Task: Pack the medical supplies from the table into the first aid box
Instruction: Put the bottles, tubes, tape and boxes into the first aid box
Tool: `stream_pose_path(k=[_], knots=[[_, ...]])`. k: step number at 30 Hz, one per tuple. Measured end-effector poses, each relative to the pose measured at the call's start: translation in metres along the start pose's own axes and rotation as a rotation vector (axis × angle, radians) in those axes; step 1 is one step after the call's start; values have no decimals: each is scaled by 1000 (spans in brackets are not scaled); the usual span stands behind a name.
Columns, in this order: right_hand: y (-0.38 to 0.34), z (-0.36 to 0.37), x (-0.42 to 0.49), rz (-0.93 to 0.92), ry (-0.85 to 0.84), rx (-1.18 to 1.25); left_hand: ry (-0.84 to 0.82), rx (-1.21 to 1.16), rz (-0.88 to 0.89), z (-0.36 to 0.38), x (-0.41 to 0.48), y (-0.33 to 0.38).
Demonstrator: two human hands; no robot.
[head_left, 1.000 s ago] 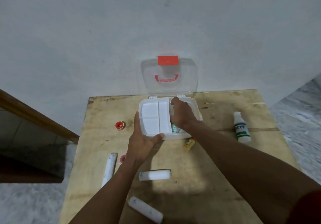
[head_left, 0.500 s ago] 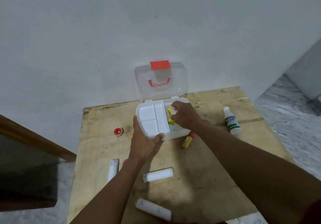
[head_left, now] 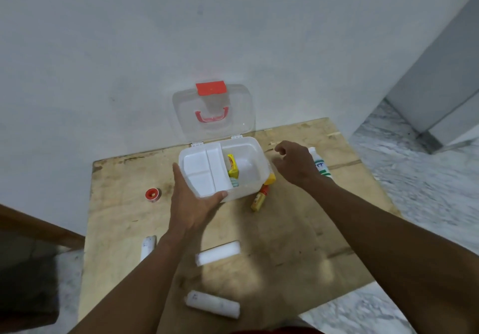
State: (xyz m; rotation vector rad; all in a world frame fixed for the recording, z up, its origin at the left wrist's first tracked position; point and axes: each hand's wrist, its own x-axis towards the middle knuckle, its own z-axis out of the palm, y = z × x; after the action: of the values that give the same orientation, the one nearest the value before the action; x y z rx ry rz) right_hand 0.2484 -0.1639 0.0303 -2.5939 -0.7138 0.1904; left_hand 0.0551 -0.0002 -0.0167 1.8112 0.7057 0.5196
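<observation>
White box: first aid box point(head_left: 248, 175), lid up, on wooden table point(head_left: 298, 230)
Inside: yellow tube point(head_left: 232, 169), right compartment
Left hand point(head_left: 193, 201): gripping box front-left corner
Right hand point(head_left: 294, 164): empty, fingers loosely spread, beside box, over white bottle point(head_left: 321, 164)
Loose: bandage rolls point(head_left: 217, 252), red tape roll point(head_left: 152, 194)

box point(head_left: 248, 178) on table point(head_left: 298, 230), bottle point(head_left: 321, 165) right
</observation>
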Motion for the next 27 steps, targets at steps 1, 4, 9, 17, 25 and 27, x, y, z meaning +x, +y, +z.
stream_pose_path(k=[1,4,9,17,25,27], knots=[[3,1,4,14,-36,-8,18,-15,-15,2,-3,0],[11,7,19,53,-133,-19,68,-13,-46,5,-6,1],[14,25,51,112,-313,48,79,43,-32,9,-3,4],[28,40,88,169,-490,171,46,75,-9,14,2,5],[38,21,68,152,-344,252,33,62,-9,11,1,3],[40,10,58,144,-248,271,29,51,-1,12,0,2]])
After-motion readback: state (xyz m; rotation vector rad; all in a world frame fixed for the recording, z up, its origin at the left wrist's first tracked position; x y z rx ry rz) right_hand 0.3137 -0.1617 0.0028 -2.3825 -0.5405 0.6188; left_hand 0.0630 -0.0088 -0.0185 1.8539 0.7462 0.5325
